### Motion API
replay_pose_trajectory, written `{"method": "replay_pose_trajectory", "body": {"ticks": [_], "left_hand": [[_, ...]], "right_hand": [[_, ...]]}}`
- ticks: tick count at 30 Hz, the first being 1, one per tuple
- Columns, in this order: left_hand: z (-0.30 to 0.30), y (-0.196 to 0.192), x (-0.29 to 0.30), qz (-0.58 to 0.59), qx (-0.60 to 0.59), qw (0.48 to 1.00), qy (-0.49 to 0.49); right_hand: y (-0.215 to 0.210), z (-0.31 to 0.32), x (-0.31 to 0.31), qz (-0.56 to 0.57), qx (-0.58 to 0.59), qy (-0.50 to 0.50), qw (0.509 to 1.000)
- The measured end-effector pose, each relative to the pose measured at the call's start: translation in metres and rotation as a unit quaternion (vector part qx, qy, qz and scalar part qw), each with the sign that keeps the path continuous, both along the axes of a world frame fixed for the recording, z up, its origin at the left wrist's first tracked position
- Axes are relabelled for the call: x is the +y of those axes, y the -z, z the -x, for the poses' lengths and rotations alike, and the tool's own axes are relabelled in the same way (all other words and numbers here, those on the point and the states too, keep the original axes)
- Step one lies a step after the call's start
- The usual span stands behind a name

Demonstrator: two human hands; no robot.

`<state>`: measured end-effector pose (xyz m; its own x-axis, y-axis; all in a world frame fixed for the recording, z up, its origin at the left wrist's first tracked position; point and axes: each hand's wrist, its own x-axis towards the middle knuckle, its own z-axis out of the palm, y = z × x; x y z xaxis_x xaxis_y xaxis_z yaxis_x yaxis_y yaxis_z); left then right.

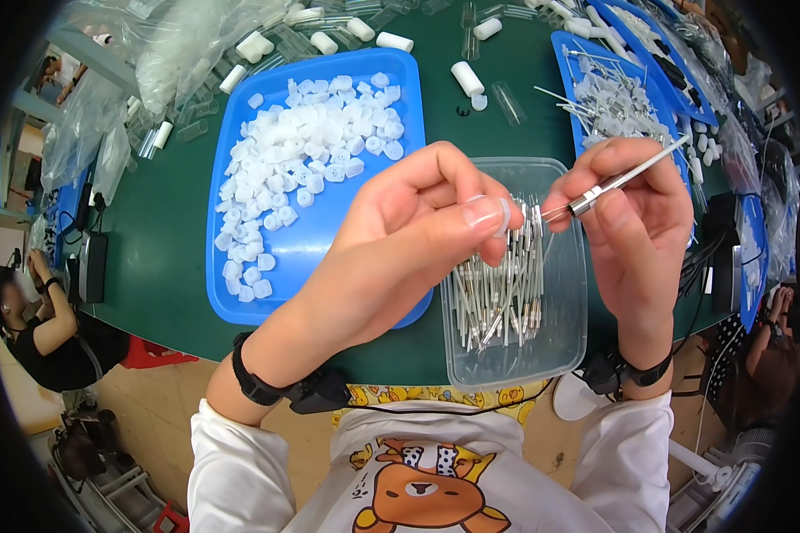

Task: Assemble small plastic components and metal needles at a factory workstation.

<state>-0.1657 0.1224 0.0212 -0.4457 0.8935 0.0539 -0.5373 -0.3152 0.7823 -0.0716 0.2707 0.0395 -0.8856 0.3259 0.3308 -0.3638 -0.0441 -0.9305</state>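
Between the thumb and forefinger of my left hand [409,218] is a small translucent white plastic cap [505,217]. My right hand [640,222] pinches a thin white rod with a metal collar [587,201]; fine wires stick out of the collar toward the cap, with a gap between them. Both hands are above a clear plastic box [567,324], where many similar rods [498,306] lie bunched together. Left of it, a blue tray [316,233] holds a heap of white caps [280,147], partly behind my left forearm.
White cylinders [467,78] and clear tubes [508,103] lie along the far side of the green table [156,258]. Another blue tray [564,55] with white parts stands at the right. Plastic bags [187,58] pile up far left. People sit at left [53,333] and right [764,355].
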Motion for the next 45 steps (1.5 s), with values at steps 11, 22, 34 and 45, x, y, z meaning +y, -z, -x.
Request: {"method": "replay_pose_trajectory", "body": {"ticks": [11,22,34,45], "left_hand": [[-0.0027,0.0024,0.0003,0.008,-0.014,1.000,0.012],[-0.0036,0.0022,0.0008,0.013,-0.009,1.000,0.022],[-0.0034,0.0043,0.0010,0.019,-0.029,0.999,0.028],[-0.0032,0.0027,0.0020,0.014,-0.028,0.999,0.016]], "right_hand": [[0.0056,0.0045,0.0047,0.021,-0.001,-0.024,0.999],[0.0041,0.0057,0.0037,0.069,-0.037,-0.058,0.995],[0.0044,0.0056,0.0017,0.089,-0.040,-0.082,0.992],[0.0080,0.0066,0.0034,0.093,-0.039,-0.097,0.990]]}}
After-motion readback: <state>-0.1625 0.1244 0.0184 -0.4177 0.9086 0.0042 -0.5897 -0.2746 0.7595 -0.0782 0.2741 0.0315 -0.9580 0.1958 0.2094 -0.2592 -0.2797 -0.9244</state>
